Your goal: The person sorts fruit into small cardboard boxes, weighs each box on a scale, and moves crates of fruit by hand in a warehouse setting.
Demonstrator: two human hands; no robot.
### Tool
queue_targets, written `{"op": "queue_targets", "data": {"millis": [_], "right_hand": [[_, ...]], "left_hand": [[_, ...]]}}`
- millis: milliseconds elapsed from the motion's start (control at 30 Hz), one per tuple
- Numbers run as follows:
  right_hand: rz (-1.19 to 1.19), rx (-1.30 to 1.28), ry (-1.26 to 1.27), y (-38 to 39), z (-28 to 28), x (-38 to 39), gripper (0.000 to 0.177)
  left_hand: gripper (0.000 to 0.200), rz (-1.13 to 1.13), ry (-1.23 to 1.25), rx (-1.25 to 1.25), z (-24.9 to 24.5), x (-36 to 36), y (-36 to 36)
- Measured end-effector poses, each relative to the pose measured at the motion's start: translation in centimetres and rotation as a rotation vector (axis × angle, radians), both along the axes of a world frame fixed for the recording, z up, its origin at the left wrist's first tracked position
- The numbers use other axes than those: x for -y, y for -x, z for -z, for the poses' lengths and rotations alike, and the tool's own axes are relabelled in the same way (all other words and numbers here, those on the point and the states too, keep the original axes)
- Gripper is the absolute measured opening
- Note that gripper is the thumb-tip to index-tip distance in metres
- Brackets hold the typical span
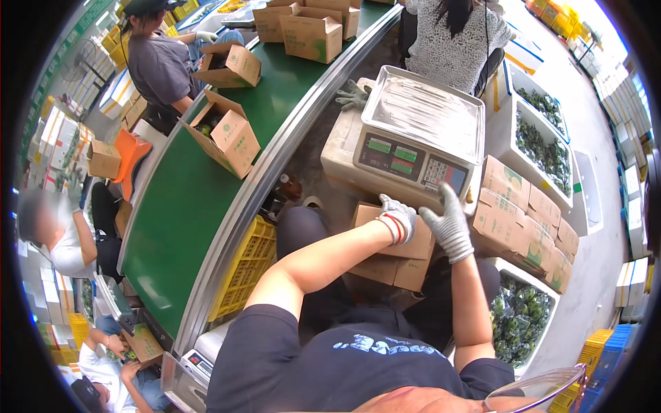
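A brown cardboard box [394,267] rests between my knees, below the front of a digital scale. My left hand [402,215], in a grey knit glove with a red-striped cuff, lies over the box's upper part with its fingers curled down, gripping it. My right hand [451,230], gloved too, is raised beside the box with thumb and fingers apart and nothing in it. Its fingertips reach up to the scale's keypad [441,172]. The scale [391,157] carries a bare metal tray [427,110] and stands on a pale foam box [339,148].
Left runs a green conveyor [172,227] with open cartons [231,138]; a yellow crate [246,268] stands beside it. Stacked cartons [513,220] and foam boxes of dark green produce [520,313] lie right. A grey glove [352,96] lies behind the scale. Several people work nearby.
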State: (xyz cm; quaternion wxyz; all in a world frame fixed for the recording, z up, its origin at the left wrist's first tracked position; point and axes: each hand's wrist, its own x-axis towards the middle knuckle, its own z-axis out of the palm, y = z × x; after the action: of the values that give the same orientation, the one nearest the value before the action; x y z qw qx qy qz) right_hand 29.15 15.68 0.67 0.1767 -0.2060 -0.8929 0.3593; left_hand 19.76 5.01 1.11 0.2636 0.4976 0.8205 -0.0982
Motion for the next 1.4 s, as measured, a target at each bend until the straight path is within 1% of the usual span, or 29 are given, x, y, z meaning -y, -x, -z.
{"op": "queue_targets", "data": {"millis": [67, 100, 133, 200, 233, 267, 300, 333, 367, 400, 433, 467, 500, 533, 600, 633, 667, 700, 733, 800, 833, 900, 967, 1000, 1033, 1133, 1233, 1333, 1400], "right_hand": [[-0.067, -0.048, 0.036, 4.0, -4.7, -0.3, 0.075], [-0.105, -0.058, -0.048, 6.6, -6.3, -0.7, 0.075], [-0.144, -0.068, -0.131, 9.6, -7.2, -1.2, 0.075], [-0.217, -0.125, -0.083, 16.8, -7.0, -2.2, 0.077], [-0.225, -0.091, -0.161, 20.8, -6.8, -2.6, 0.079], [-0.234, -0.062, -0.239, 24.9, -6.6, -2.9, 0.081], [-0.234, 0.046, -0.252, 29.9, -5.2, -3.7, 0.083], [-0.231, 0.15, -0.265, 35.4, -2.5, -4.6, 0.085], [-0.226, 0.253, -0.275, 40.3, 0.2, -5.1, 0.088], [-0.221, 0.358, -0.288, 43.6, 1.8, -4.9, 0.09], [-0.165, 0.353, -0.266, 42.3, -2.6, -1.4, 0.092], [-0.152, 0.265, -0.261, 45.2, -1.3, -1.8, 0.095], [-0.091, 0.224, -0.212, 47.4, -0.5, -2.0, 0.097], [-0.033, 0.185, -0.165, 49.6, 0.3, -2.1, 0.099], [0.007, 0.141, -0.166, 54.0, 2.6, -3.8, 0.117], [0.052, 0.175, -0.175, 55.8, 3.6, -4.5, 0.121], [0.1, 0.211, -0.181, 57.0, 4.2, -4.8, 0.125], [0.081, 0.207, -0.119, 58.0, 4.6, -5.2, 0.127], [-0.018, 0.069, -0.119, 58.7, 5.4, -5.2, 0.124], [-0.048, 0.042, -0.104, 60.8, 6.7, -5.2, 0.112], [-0.055, 0.042, -0.029, 61.7, 7.0, -5.4, 0.106], [-0.058, 0.043, 0.126, 62.2, 7.0, -5.4, 0.096], [-0.109, -0.15, 0.251, 62.1, 7.0, -4.8, 0.088], [-0.134, -0.245, 0.312, 61.2, 6.1, -3.6, 0.084], [-0.133, -0.282, 0.349, 60.0, 5.2, -2.5, 0.078], [-0.109, -0.211, 0.224, 59.8, 5.4, -2.0, 0.077], [-0.102, -0.298, 0.208, 58.5, 4.5, 0.2, 0.085], [-0.107, -0.164, 0.549, 57.1, 2.4, 2.3, 0.095], [-0.115, -0.224, 0.687, 57.1, 2.8, 3.0, 0.094]], "left_hand": [[0.035, -0.048, 0.003, 0.075, 0.3, -0.9, 0.6], [0.033, -0.047, -0.03, 0.054, 1.1, -0.9, 0.5], [0.033, -0.051, -0.044, 0.029, 1.8, -1.1, 0.3], [0.035, -0.03, -0.064, -0.024, 0.5, -0.1, -0.3], [0.037, -0.038, -0.154, -0.074, 0.1, 1.1, -0.8], [0.039, -0.046, -0.243, -0.129, -0.3, 2.4, -1.2], [0.042, -0.058, -0.268, -0.104, -0.6, 3.2, -1.2], [0.045, -0.069, -0.292, -0.081, -1.0, 4.0, -0.8], [0.048, -0.04, -0.281, -0.026, -2.4, 5.0, -0.1], [0.053, -0.014, -0.273, 0.032, -4.0, 6.1, 0.8], [0.056, -0.021, -0.339, 0.067, -4.6, 7.1, 1.4], [0.059, -0.026, -0.404, 0.102, -5.1, 8.1, 2.2], [0.061, -0.011, -0.404, 0.166, -5.9, 8.9, 3.4], [0.063, -0.024, -0.411, 0.174, -6.0, 9.5, 4.3], [0.063, -0.093, -0.404, 0.141, -5.0, 10.6, 5.4], [0.06, -0.102, -0.411, 0.108, -4.3, 11.1, 5.7], [0.056, -0.109, -0.414, 0.077, -3.7, 11.6, 5.8], [0.053, -0.114, -0.415, 0.071, -3.2, 11.9, 6.0], [0.05, -0.12, -0.416, 0.064, -2.7, 12.2, 6.1], [0.044, -0.133, -0.416, 0.103, -2.8, 12.6, 6.9], [0.042, -0.123, -0.313, 0.177, -3.2, 12.7, 7.1], [0.041, -0.127, -0.341, 0.17, -2.8, 13.0, 7.0], [0.04, -0.135, -0.359, 0.164, -2.6, 13.2, 6.8], [0.04, -0.14, -0.364, 0.169, -2.6, 13.2, 6.6], [0.04, -0.145, -0.367, 0.171, -2.6, 13.2, 6.4], [0.039, -0.15, -0.384, 0.191, -2.8, 13.3, 6.0], [0.038, -0.122, -0.376, 0.188, -3.1, 13.3, 5.6], [0.037, -0.116, -0.404, 0.177, -2.7, 13.0, 5.1], [0.047, -0.099, -0.402, 0.178, -2.6, 12.7, 5.2]]}}
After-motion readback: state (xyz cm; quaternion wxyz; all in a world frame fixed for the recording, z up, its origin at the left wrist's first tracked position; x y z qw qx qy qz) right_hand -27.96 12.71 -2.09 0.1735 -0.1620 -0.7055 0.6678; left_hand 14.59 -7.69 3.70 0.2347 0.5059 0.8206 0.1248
